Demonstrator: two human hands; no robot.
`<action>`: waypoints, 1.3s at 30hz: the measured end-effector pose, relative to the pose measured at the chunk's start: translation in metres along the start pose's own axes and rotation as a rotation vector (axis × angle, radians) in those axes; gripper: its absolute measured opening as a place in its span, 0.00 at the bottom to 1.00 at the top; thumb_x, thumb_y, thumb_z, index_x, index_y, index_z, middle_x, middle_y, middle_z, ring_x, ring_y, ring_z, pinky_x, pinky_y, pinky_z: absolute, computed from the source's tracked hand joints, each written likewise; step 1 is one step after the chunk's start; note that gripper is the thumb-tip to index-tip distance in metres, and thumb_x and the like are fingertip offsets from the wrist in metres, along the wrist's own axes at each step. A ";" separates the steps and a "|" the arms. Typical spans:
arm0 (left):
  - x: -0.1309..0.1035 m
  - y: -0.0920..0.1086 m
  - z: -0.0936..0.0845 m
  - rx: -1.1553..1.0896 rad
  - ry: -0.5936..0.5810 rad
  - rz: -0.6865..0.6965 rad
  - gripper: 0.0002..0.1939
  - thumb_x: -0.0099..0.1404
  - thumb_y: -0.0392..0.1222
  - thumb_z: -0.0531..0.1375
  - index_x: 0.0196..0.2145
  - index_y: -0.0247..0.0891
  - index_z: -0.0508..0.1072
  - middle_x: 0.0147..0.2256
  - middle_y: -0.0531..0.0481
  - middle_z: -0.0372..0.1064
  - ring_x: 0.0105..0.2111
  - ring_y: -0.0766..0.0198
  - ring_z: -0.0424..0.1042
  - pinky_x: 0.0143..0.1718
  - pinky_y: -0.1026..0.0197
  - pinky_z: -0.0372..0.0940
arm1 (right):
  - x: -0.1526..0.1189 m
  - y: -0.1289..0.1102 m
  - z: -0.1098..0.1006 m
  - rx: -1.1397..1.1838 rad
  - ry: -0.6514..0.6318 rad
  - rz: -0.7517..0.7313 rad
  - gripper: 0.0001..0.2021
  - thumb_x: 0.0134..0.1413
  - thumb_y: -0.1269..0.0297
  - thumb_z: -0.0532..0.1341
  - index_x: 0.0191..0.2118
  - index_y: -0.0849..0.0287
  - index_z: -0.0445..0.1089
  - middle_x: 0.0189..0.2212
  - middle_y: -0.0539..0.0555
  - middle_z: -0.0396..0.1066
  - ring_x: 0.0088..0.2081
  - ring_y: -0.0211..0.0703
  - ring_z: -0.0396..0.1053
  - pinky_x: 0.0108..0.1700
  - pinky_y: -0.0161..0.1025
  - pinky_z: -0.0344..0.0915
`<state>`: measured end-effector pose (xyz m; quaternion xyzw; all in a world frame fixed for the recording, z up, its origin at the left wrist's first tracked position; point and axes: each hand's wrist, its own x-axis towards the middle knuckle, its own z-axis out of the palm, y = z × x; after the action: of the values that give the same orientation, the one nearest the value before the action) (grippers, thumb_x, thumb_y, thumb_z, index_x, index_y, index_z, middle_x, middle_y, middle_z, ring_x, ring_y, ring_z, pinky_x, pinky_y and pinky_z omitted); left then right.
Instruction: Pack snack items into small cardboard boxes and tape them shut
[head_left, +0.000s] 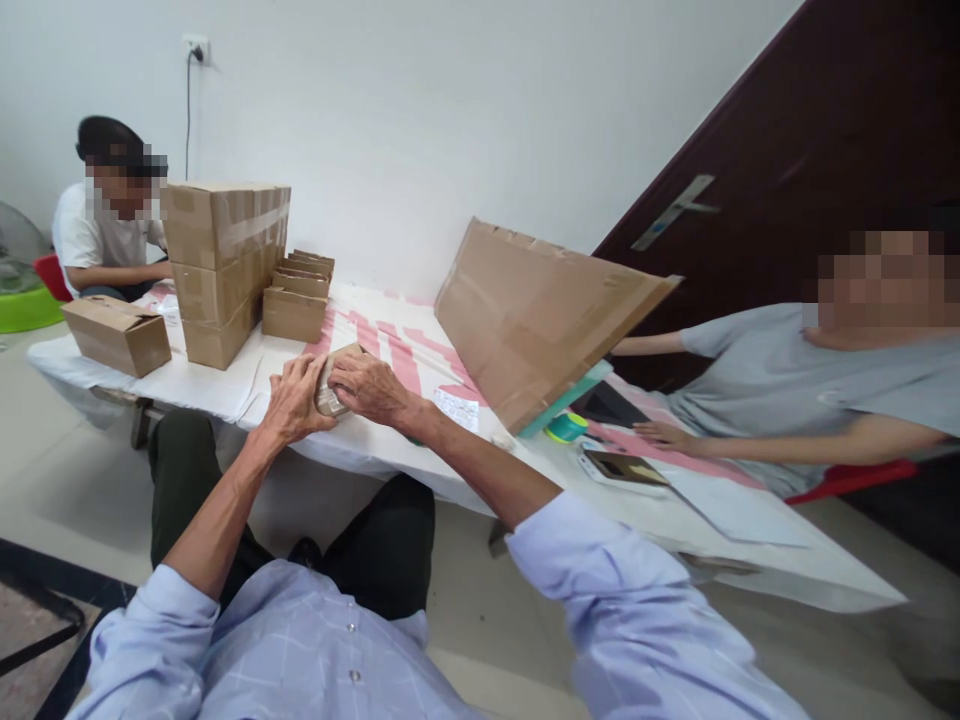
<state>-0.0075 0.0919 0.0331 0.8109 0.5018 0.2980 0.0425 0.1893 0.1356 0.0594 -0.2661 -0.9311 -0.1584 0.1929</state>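
Gripped a small brown box (328, 394) between left hand (294, 400) and right hand (370, 386), with fingers bent against it. Held it at the near edge of the desk (225, 391), right of stacked cartons (232, 265).

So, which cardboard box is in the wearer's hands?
The small box between left hand and right hand; the stack, the row beside it and lone left box touch neither.

One held box (326, 400), two co-workers (761, 370)
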 end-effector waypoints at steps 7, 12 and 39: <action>0.000 -0.001 0.000 -0.012 -0.014 0.009 0.53 0.51 0.46 0.74 0.71 0.40 0.59 0.69 0.32 0.61 0.69 0.35 0.59 0.61 0.36 0.62 | 0.004 -0.001 -0.005 0.055 -0.032 -0.028 0.09 0.61 0.75 0.57 0.36 0.58 0.75 0.40 0.60 0.76 0.46 0.52 0.69 0.56 0.49 0.63; 0.001 -0.001 -0.001 -0.011 -0.020 0.007 0.53 0.52 0.44 0.74 0.71 0.39 0.59 0.69 0.31 0.61 0.69 0.35 0.59 0.61 0.36 0.62 | 0.002 0.002 -0.004 0.080 -0.014 -0.040 0.10 0.60 0.75 0.57 0.37 0.58 0.75 0.40 0.60 0.77 0.46 0.52 0.70 0.56 0.49 0.64; -0.001 -0.006 0.001 -0.026 -0.012 0.035 0.52 0.51 0.45 0.75 0.70 0.40 0.60 0.68 0.31 0.61 0.68 0.35 0.60 0.60 0.36 0.63 | 0.014 -0.005 -0.013 -0.141 -0.261 -0.129 0.14 0.70 0.76 0.52 0.48 0.67 0.75 0.46 0.67 0.76 0.47 0.55 0.71 0.48 0.48 0.67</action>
<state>-0.0118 0.0941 0.0294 0.8207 0.4834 0.3002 0.0510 0.1792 0.1318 0.0762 -0.2370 -0.9499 -0.1997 0.0406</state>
